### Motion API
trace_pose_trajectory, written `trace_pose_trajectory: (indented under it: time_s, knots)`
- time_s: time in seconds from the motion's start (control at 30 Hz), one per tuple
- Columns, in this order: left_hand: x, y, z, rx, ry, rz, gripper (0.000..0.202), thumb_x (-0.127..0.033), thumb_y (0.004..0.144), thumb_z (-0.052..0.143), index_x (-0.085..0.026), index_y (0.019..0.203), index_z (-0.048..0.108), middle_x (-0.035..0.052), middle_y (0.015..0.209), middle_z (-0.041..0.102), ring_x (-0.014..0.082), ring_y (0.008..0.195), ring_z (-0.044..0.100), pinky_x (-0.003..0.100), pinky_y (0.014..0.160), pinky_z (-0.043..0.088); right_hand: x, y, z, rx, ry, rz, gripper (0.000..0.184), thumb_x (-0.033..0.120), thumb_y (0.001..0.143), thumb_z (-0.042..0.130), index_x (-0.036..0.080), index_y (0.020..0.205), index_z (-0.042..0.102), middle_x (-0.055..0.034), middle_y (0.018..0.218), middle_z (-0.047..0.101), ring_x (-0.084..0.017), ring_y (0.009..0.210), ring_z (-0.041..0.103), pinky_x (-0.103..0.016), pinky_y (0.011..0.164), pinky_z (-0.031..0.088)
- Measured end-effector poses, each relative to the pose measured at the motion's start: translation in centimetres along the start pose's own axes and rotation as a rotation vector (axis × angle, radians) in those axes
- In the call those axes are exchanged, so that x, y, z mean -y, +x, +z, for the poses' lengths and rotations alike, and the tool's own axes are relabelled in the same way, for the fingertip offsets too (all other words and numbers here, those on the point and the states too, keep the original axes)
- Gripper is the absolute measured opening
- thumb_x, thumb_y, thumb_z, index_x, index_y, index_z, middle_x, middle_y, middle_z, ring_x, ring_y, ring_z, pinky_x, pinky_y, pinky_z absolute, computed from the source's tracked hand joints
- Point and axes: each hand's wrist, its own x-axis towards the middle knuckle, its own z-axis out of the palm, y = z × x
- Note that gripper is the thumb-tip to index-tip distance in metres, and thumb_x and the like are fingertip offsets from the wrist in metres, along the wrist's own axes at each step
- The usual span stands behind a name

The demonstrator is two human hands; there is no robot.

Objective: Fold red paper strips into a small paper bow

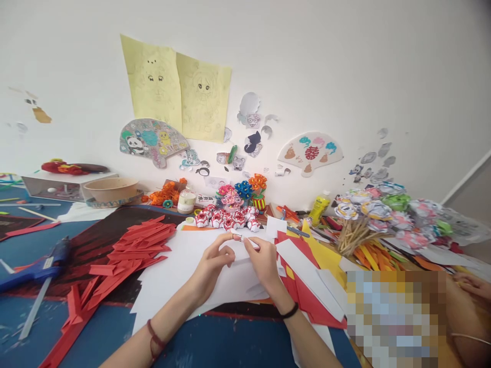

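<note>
"Paper piece (255,246): location, please?"

"Held above white sheets (169,268); red folded strips (134,243), left of those. Right hand (264,259): thumb and finger pinched on it. Left hand (212,263): fingers curled, forefinger close by; its grip I cannot tell from here."

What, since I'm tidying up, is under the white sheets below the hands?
A dark mat and orange paper show past edges of the white sheets; whatever lies beneath their middle is covered from view.
</note>
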Motion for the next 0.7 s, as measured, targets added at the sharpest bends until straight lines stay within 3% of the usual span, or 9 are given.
trace_pose_trajectory:
  time_s: [0.13, 0.3, 0.4, 0.53, 0.6, 0.7]
  knots:
    - [-0.1, 0.4, -0.5, -0.049, -0.087, -0.01, 0.032, -0.015, 0.076, 0.06, -0.02, 0.108, 0.062, 0.0013, 0.092, 0.057, 0.0098, 0.066, 0.038, 0.025, 0.066, 0.031, -0.1, 0.1, 0.1, 0.083, -0.011, 0.0, 0.038, 0.039, 0.086, 0.051, 0.012, 0.069, 0.071, -0.0031, 0.056, 0.061, -0.013, 0.055, 0.046, -0.023, 0.052, 0.034]
    - [-0.2, 0.3, -0.1, -0.002, -0.159, 0.005, 0.033, -0.021, 0.081, 0.06, -0.023, 0.114, 0.062, 0.0043, 0.128, 0.049, 0.0098, 0.072, 0.043, 0.027, 0.067, 0.034, -0.2, 0.4, -0.3, 0.175, 0.01, 0.023, 0.039, 0.038, 0.085, 0.052, 0.011, 0.064, 0.068, 0.0001, 0.054, 0.055, -0.011, 0.054, 0.042, -0.022, 0.05, 0.028]
    - [-0.3, 0.1, 0.3, 0.053, -0.084, -0.029, 0.049, -0.024, 0.083, 0.058, -0.027, 0.131, 0.052, 0.0058, 0.129, 0.05, 0.0105, 0.072, 0.045, 0.028, 0.07, 0.036, -0.4, 0.6, -0.7, 0.243, 0.025, 0.04, 0.039, 0.038, 0.085, 0.051, 0.011, 0.061, 0.066, 0.0017, 0.052, 0.051, -0.01, 0.052, 0.04, -0.022, 0.049, 0.025]
    - [0.3, 0.2, 0.0, 0.119, 0.351, -0.055, 0.068, -0.032, 0.087, 0.054, -0.027, 0.147, 0.023, 0.0047, 0.099, 0.064, 0.0137, 0.071, 0.049, 0.029, 0.071, 0.038, -0.5, 0.4, -0.6, 0.228, -0.084, 0.016, 0.037, 0.032, 0.087, 0.05, 0.012, 0.058, 0.063, 0.0025, 0.051, 0.05, -0.009, 0.051, 0.039, -0.022, 0.049, 0.023]
    - [1.0, 0.5, -0.6, 0.107, 0.693, 0.026, 0.068, -0.032, 0.089, 0.051, -0.029, 0.148, 0.019, 0.006, 0.113, 0.062, 0.0164, 0.079, 0.053, 0.031, 0.074, 0.041, -0.4, -0.1, -0.2, 0.173, -0.204, -0.026, 0.036, 0.028, 0.088, 0.049, 0.013, 0.058, 0.061, 0.0016, 0.052, 0.053, -0.009, 0.051, 0.041, -0.023, 0.05, 0.023]
    - [2.1, 1.1, -1.5, 0.029, 1.147, 0.266, 0.059, -0.024, 0.091, 0.04, -0.029, 0.147, 0.022, 0.0036, 0.147, 0.039, 0.022, 0.114, 0.048, 0.035, 0.091, 0.04, -0.1, -0.9, 0.6, 0.11, -0.394, -0.138, 0.032, 0.023, 0.089, 0.049, 0.015, 0.06, 0.06, -0.001, 0.059, 0.06, -0.011, 0.053, 0.047, -0.025, 0.053, 0.023]
